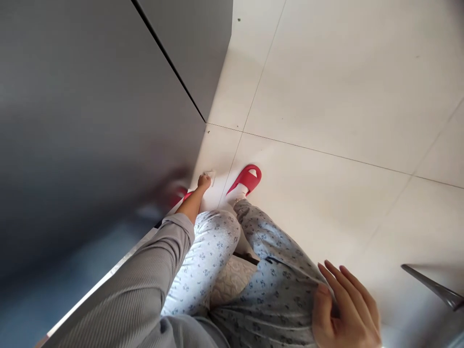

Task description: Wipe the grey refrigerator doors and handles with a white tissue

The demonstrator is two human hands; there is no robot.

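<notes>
My left hand [204, 181], at the end of a grey ribbed sleeve [134, 285], reaches down with fingers together on a small white cloth [209, 177], low on the floor tile [326, 87] beside a grey cabinet [101, 106]. My right hand [344, 309] rests by my patterned pyjama trousers [221, 241], its fingers [348, 280] slightly apart, holding nothing. A red slide sandal [248, 179] is on my foot.

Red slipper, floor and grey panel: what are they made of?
The red slipper looks like moulded rubber or soft plastic: smooth, one-piece, slightly shiny. The floor looks like glazed ceramic tile, pale, with thin grout lines. The grey panel looks like painted metal or laminate, smooth and faintly reflecting red; I can't tell which.
</notes>
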